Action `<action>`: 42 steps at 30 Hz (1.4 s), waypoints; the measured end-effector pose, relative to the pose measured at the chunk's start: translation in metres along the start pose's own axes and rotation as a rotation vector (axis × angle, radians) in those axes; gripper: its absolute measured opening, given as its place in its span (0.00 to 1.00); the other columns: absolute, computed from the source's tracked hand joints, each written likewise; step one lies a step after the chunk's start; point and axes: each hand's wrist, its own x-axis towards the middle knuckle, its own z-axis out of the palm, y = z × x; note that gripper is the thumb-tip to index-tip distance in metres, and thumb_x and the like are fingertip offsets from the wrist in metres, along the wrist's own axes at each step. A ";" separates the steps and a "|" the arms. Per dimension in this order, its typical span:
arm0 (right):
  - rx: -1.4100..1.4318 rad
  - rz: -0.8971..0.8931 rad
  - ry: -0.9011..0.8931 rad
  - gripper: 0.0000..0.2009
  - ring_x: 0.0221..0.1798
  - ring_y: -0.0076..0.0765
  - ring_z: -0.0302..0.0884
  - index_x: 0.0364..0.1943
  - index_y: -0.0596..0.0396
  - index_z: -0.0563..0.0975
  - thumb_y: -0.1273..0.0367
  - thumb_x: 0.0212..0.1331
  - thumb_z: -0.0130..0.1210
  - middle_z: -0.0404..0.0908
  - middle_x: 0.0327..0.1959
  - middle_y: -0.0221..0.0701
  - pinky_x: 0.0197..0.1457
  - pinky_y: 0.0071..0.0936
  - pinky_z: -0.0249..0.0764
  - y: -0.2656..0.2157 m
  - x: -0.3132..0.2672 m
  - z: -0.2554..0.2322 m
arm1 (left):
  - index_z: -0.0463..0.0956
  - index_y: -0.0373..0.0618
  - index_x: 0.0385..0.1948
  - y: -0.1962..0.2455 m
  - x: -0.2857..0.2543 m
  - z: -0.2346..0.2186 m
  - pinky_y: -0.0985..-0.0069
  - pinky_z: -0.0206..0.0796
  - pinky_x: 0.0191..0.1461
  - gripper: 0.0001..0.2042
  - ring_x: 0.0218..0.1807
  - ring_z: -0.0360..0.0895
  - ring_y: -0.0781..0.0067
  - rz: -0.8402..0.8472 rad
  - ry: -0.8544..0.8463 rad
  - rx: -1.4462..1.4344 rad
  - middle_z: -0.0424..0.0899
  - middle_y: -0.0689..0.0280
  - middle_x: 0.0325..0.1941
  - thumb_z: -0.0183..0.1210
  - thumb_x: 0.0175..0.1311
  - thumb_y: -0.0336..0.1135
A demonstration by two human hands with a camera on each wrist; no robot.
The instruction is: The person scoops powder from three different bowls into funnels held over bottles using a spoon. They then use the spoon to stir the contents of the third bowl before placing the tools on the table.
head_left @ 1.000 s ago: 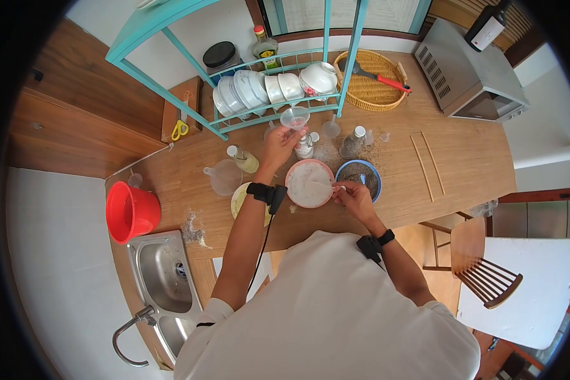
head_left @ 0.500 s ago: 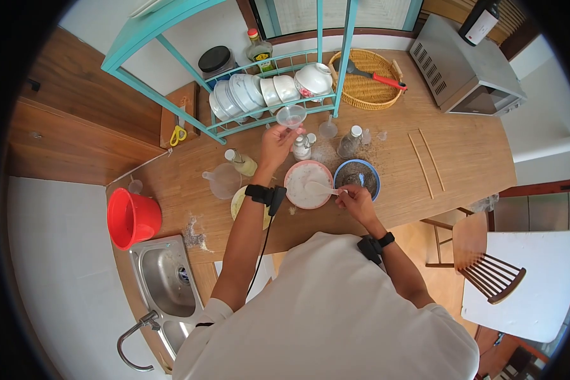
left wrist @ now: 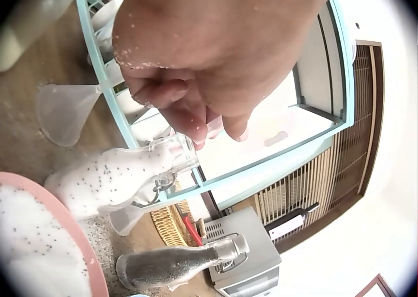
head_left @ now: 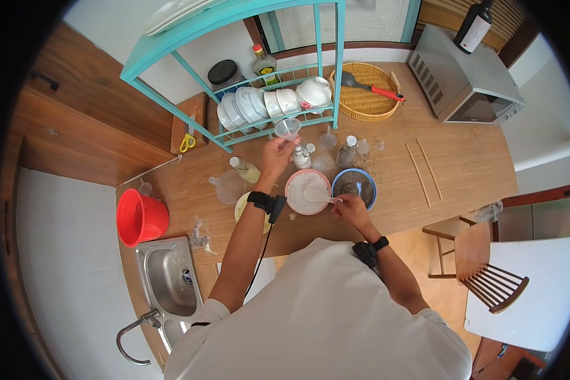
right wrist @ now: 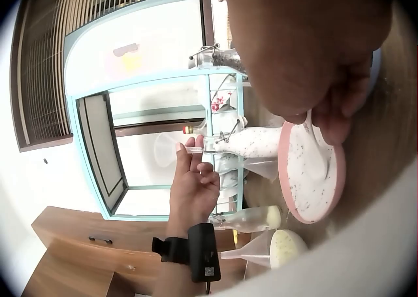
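Note:
My left hand [head_left: 277, 155] pinches a small clear funnel [head_left: 287, 130] by its spout. The spout end sits right at the mouth of a glass bottle [left wrist: 108, 179] filled with white grains flecked black. Grains cling to this hand in the left wrist view. My right hand [head_left: 353, 212] grips the handle of a white spoon [head_left: 320, 197]. Its scoop rests in the speckled white grains of a pink-rimmed bowl [head_left: 287, 192]. To the right is a blue-rimmed bowl [head_left: 374, 197] of dark grains; a pale yellow bowl [head_left: 240, 206] is partly hidden behind my left forearm.
A bottle of dark grains [head_left: 346, 153], a yellowish bottle [head_left: 247, 171] and a large funnel [head_left: 229, 187] stand nearby. Behind is a turquoise rack [head_left: 202, 130] with bowls. Two chopsticks [head_left: 418, 172] lie right; a red bucket [head_left: 149, 218] and sink [head_left: 171, 285] are left.
The spoon has turned so its scoop shows flatter in the white grains, and my right hand has come slightly nearer my body. My left hand keeps the funnel by the bottle; the head view has shifted.

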 end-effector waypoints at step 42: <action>0.404 0.138 -0.059 0.11 0.29 0.23 0.81 0.46 0.62 0.79 0.69 0.69 0.49 0.85 0.31 0.35 0.34 0.19 0.77 -0.018 -0.002 -0.008 | 0.84 0.41 0.38 -0.020 -0.010 0.014 0.82 0.59 0.21 0.10 0.17 0.67 0.88 -0.023 0.092 0.109 0.79 0.74 0.20 0.64 0.62 0.37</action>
